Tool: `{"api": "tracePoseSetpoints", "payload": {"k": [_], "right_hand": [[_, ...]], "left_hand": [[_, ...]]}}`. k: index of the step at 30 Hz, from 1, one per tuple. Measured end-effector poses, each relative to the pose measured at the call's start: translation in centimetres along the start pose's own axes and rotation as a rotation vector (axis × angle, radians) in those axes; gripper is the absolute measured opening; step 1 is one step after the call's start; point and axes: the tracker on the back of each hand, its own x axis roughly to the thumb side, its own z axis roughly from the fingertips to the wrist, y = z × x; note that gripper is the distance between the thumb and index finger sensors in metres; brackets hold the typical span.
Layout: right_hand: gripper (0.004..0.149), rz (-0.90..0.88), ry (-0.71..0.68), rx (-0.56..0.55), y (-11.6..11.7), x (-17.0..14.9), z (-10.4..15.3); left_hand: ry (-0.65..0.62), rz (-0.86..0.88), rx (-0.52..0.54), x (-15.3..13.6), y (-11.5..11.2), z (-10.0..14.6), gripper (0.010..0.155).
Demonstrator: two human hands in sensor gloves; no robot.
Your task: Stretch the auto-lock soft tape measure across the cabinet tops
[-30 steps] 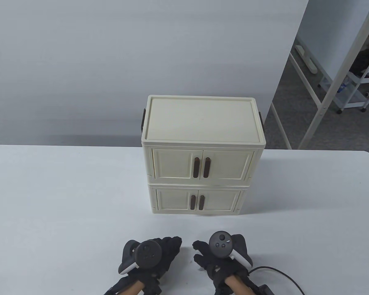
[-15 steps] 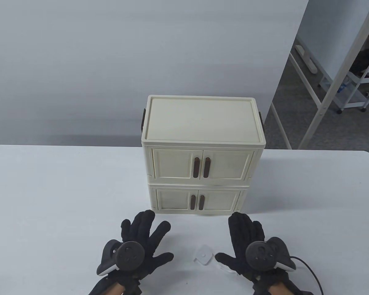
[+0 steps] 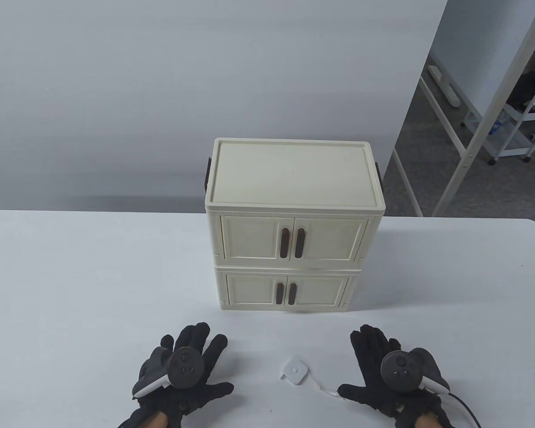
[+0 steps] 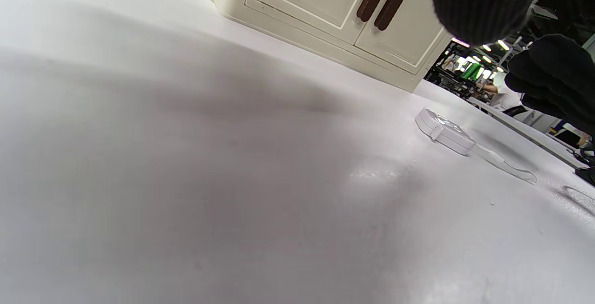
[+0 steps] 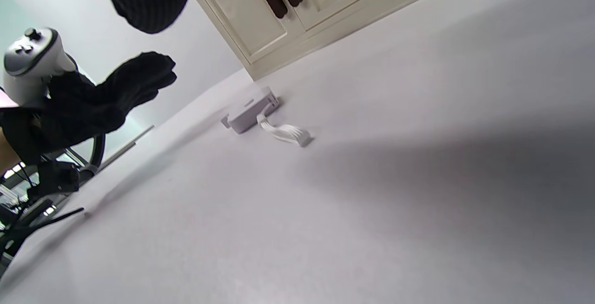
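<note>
Table view: the tape measure point(image 3: 295, 370) lies on the table point(image 3: 71, 290) before the cabinet point(image 3: 293, 223), between the left hand point(image 3: 183, 372) and right hand point(image 3: 385, 370), both spread and holding nothing.

Left wrist view: the small white case point(image 4: 444, 129) looks light and hard; grip its sides.

Right wrist view: the limp tab point(image 5: 284, 133), probably slippery, wants a pinch.

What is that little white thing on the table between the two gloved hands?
A soft tape measure: a small white square case with a short tab of tape trailing toward the right hand. The left hand is farther off. The table view shows it best.
</note>
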Motion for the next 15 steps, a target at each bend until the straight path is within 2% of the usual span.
{"api": "tracePoseSetpoints", "payload": {"k": [5,15], "right_hand": [[0.104,-0.004,0.014,0.037,0.55,-0.1,-0.17],[0.103,0.016,0.024,0.065,1.09,-0.22,-0.29]], "left_hand": [[-0.003,-0.004,-0.014,0.18,-0.31,0.04,0.093],[0.011,0.003,-0.015,-0.06,-0.5,-0.06,0.096]]}}
